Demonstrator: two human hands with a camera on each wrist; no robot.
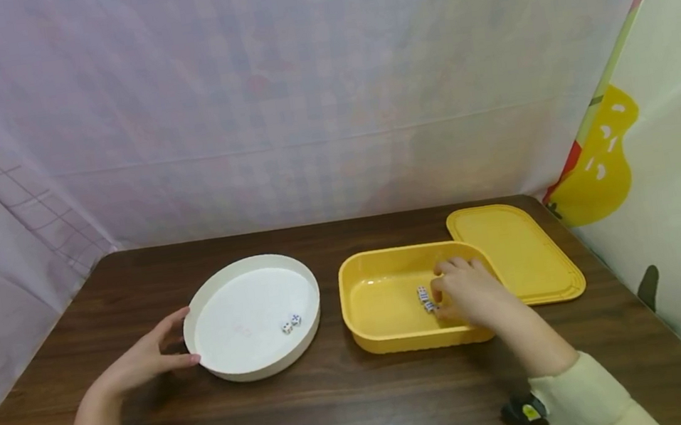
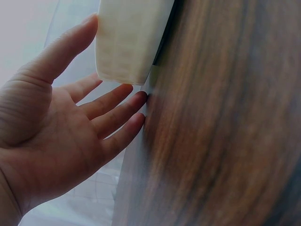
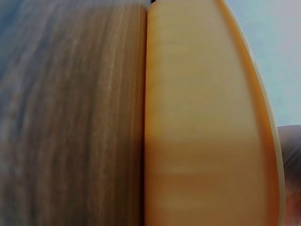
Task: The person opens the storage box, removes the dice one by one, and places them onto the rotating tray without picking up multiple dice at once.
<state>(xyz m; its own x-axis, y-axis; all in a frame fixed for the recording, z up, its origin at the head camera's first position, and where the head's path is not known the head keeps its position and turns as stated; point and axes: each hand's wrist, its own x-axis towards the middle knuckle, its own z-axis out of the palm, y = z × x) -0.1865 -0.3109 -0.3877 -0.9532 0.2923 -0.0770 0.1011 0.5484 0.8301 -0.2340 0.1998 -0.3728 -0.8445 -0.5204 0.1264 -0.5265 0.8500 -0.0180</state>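
Observation:
A round white tray (image 1: 233,327) lies on the left of the table, with two white dice (image 1: 291,324) inside near its right side. My left hand (image 1: 146,356) is at the tray's left edge, fingers spread. In the left wrist view, the thumb (image 2: 70,49) touches the tray's wall, its fingers extended alongside. My right hand (image 1: 468,289) reaches into a yellow rectangular container (image 1: 390,344), fingers bent downward. Several dice (image 1: 424,295) lie right at its fingertips; I cannot tell whether it pinches one. The container's wall (image 3: 202,113) hides most of this hand in the right wrist view.
A flat yellow lid (image 1: 523,253) lies behind and right of the container, partly overlapped by it in the head view. The dark wooden table (image 1: 316,417) extends in front. A pale curtain (image 1: 300,103) hangs behind the table's back edge.

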